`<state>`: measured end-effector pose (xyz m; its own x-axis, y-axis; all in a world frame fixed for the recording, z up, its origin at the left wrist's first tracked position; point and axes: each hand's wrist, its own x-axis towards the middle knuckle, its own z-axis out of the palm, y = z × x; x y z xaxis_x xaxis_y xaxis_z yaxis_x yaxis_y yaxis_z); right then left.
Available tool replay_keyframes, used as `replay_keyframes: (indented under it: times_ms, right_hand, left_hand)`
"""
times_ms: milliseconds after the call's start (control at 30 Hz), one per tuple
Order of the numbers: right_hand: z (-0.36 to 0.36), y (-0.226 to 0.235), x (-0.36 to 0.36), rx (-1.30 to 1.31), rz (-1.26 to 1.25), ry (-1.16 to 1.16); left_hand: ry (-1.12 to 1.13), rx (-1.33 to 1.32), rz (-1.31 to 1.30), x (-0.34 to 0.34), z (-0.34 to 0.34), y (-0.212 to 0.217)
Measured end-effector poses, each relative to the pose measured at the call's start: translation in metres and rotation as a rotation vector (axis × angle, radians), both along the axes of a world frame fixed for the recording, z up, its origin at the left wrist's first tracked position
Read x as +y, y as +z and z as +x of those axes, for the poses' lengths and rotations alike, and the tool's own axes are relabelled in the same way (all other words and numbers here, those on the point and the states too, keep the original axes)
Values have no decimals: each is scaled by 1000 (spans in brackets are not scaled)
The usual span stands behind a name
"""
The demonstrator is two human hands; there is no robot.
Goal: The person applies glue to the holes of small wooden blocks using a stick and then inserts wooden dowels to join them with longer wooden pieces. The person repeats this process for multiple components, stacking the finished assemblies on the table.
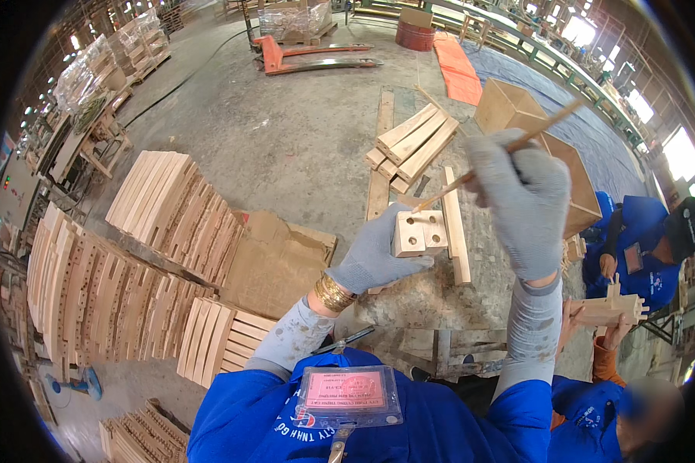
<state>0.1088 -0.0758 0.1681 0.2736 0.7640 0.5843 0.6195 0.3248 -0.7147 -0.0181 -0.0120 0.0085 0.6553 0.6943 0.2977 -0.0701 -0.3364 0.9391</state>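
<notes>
My clear badge holder [353, 395] lies on my blue shirt [432, 401]. Ahead of my chest, my gloved hands are apart: my left hand [378, 251] is wrapped round the pale wooden pieces [421, 233], their drilled ends facing up, and my right hand [521, 201], raised and a little blurred, is closed round a thin stick [444, 194]. The stick slants down to the drilled ends; I cannot tell whether its tip touches them. Just right of the pieces lies a long wooden bar [459, 251], and beyond it a small stack of bars [417, 143]. Off to my right, a co-worker's hands [617, 332] hold a wooden bundle [606, 310]; to my left stand rows of stacked slats [108, 285]. Farther off sit a red pallet jack [272, 55] and a dark red drum [415, 35]
</notes>
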Motion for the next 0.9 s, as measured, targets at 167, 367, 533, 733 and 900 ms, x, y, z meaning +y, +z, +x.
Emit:
replay_keyframes:
  times_ms: [167, 367, 533, 733, 900]
  right_hand:
    - [27, -10, -22, 221, 115, -86]
    - [46, -98, -52, 350, 139, -80]
    - [-10, -183, -48, 172, 106, 12]
    - [-42, -187, -26, 1020, 131, 274]
    - [-25, -234, -21, 451, 94, 17]
  left_hand:
    - [17, 21, 42, 1, -1, -5]
    - [10, -70, -45, -4, 1, -1]
    - [106, -153, -131, -15, 13, 6]
    - [151, -10, 58, -20, 21, 1]
    - [232, -132, -105, -22, 21, 0]
